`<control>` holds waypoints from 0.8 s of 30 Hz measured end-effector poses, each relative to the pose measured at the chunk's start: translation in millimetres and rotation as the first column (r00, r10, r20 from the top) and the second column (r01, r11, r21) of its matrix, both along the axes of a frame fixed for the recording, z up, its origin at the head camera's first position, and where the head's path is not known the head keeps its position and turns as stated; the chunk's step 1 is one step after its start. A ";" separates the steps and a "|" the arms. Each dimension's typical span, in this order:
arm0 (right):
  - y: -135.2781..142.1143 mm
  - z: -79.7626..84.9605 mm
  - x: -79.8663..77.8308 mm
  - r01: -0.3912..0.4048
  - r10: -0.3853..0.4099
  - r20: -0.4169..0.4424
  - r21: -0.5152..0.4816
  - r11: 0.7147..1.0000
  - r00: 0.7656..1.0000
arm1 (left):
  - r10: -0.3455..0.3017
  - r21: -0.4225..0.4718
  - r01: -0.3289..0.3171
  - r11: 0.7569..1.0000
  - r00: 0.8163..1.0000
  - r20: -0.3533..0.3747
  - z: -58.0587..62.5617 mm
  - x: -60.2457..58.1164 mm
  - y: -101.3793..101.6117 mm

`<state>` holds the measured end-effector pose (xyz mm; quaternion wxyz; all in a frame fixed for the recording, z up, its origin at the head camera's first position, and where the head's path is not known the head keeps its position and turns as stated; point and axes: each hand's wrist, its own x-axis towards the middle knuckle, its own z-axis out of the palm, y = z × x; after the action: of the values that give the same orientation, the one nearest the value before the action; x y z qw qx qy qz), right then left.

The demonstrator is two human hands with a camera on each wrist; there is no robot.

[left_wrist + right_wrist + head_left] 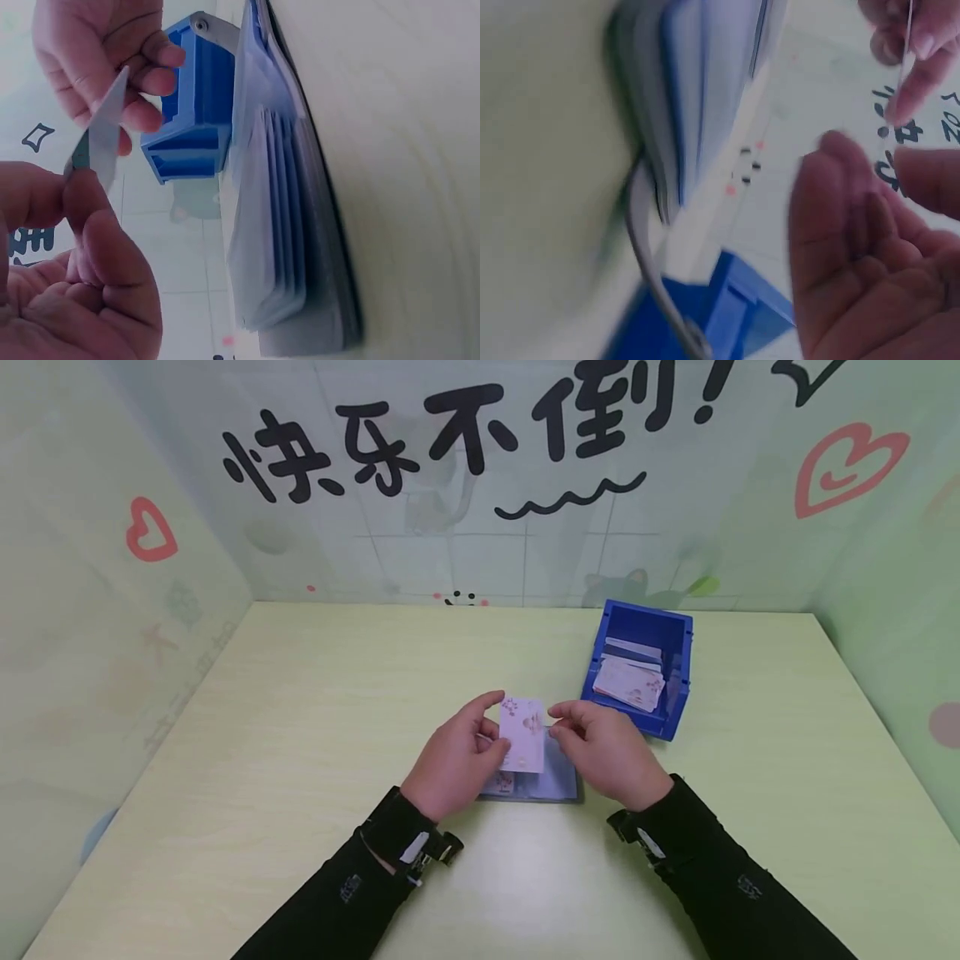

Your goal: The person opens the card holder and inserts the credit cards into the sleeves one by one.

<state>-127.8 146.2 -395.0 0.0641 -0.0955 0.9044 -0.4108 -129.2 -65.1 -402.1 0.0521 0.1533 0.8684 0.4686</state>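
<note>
My left hand [457, 756] pinches a pale pink printed card [522, 735] between thumb and fingers, holding it upright above a small card album [561, 777]. In the left wrist view the card [107, 131] appears nearly edge-on. Just right of the card is my right hand [618, 752], its fingers loosely bent and nothing between them. The right wrist view shows a gap between this hand [877, 262] and the card. The album lies open on the table with clear sleeves [255, 225] fanned in layers. Another printed card [504, 782] shows at its lower left, partly hidden.
Behind my right hand stands a blue plastic bin [678, 714] containing a pile of similar cards [628, 682]. A strap with a snap button [217, 31] sticks out from the album toward the bin. A printed backdrop [480, 552] rises behind the table [300, 710].
</note>
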 end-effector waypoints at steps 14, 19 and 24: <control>2.3 -3.1 2.3 -0.167 0.147 0.081 0.385 0.908 0.986 | 0.041 -0.321 -0.028 0.947 0.999 0.034 -5.2 -2.6 -4.2; 1.4 -3.3 2.4 -0.171 0.151 0.083 0.397 0.902 0.985 | 0.035 -0.353 -0.022 0.935 0.999 0.031 -7.5 -2.8 -2.5; 2.1 -4.2 2.4 -0.174 0.157 0.074 0.406 0.897 0.985 | 0.021 -0.358 -0.008 0.934 0.999 0.032 -8.1 -3.4 -1.0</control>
<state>-125.4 148.3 -399.2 0.1353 -0.1481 0.9577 -0.2062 -132.6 -66.1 -410.2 0.0910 0.1266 0.9392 0.3060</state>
